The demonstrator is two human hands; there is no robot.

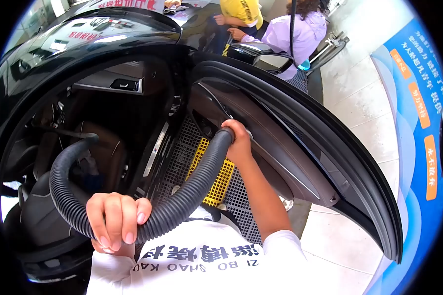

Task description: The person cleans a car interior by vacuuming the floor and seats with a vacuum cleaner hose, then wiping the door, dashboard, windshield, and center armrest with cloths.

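Observation:
A black ribbed hose, like a vacuum cleaner's, loops across the front of my body. My left hand is closed, its fingers wrapped over the lower bend of the hose. Out in front, beside the open car door, my right hand is closed around the hose's smooth end section. What lies beyond that grip is hidden. On the left the hose curves up to a thinner dark tube that reaches into the car's dim interior, over a brown seat.
The black car body rises ahead, with a side mirror above the door. Grey floor grating with a yellow panel lies below. Two people, in a yellow top and a lilac jacket, are nearby. A blue banner stands right.

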